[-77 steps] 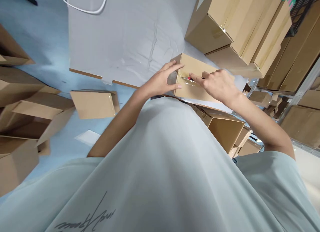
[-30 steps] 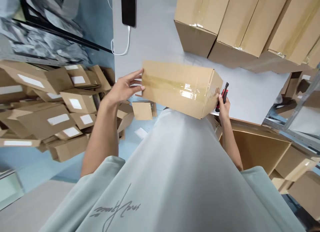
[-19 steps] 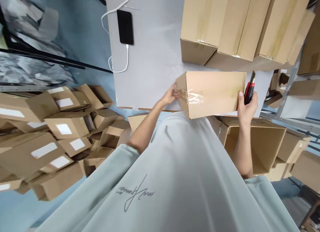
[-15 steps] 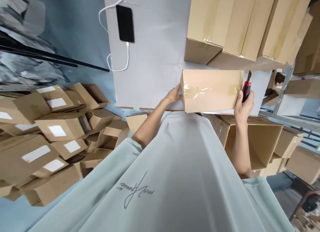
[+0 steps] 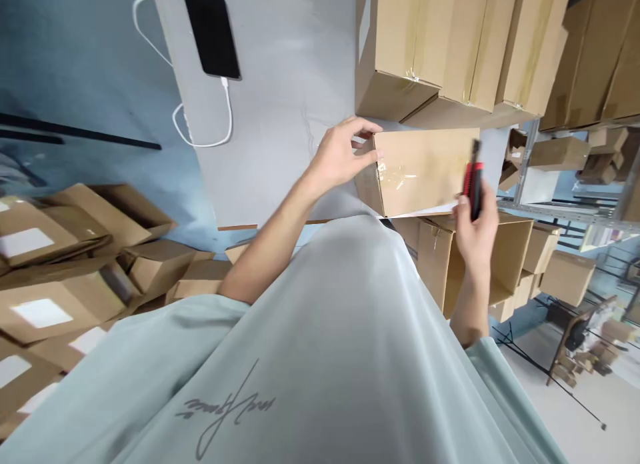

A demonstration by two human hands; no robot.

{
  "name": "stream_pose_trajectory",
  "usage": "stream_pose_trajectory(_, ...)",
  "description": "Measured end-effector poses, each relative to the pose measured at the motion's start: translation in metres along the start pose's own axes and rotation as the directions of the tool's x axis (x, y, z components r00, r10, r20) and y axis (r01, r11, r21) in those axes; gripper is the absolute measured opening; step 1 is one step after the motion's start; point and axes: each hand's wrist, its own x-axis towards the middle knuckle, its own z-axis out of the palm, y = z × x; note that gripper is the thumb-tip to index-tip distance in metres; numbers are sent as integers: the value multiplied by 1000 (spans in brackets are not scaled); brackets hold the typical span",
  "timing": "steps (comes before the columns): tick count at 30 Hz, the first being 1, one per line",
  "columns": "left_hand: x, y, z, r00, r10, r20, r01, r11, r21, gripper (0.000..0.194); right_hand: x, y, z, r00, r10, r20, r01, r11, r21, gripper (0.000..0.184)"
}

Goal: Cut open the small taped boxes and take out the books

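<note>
The left hand [image 5: 345, 151] is at the left end of a cardboard box [image 5: 433, 164]. Its fingers and thumb are bent, with the tips at the end edge; whether they pinch the edge or only rest on it cannot be told. The right hand [image 5: 477, 227] is wrapped around the handle of a red-and-black knife [image 5: 473, 191]. The knife points away from the body, its tip blurred, in front of the right end of the box.

The box lies between the hands, at the near edge of the table [image 5: 280, 131]. Clear tape [image 5: 400, 179] shines on its top face, just right of the left thumb.

Farther left, beyond the left hand, a phone [image 5: 213, 34] lies on the table — a white cable [image 5: 229, 117] is plugged into its near end. Taped boxes [image 5: 440, 44] stand beyond both hands. An open box [image 5: 510, 257] is behind the right forearm.
</note>
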Motion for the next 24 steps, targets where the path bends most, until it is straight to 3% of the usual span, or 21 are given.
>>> stream_pose_trajectory(4,6,-10,-3,1000,15,1,-15,998,-57,34,-26,-73,7,999,-4,53,-6,985,174,67)
stream_pose_trajectory(7,12,-13,0,999,-1,-46,-4,993,-118,29,-26,-102,15,998,-41,46,33,985,170,61)
stream_pose_trajectory(13,20,-15,9,992,-51,-119,23,972,-232,21,-17,-118,18,1000,-19,13,17,995,96,61)
stream_pose_trajectory(24,22,-13,11,990,-47,-130,18,976,-217,15,0,-155,-6,969,128,210,-81,973,-217,65)
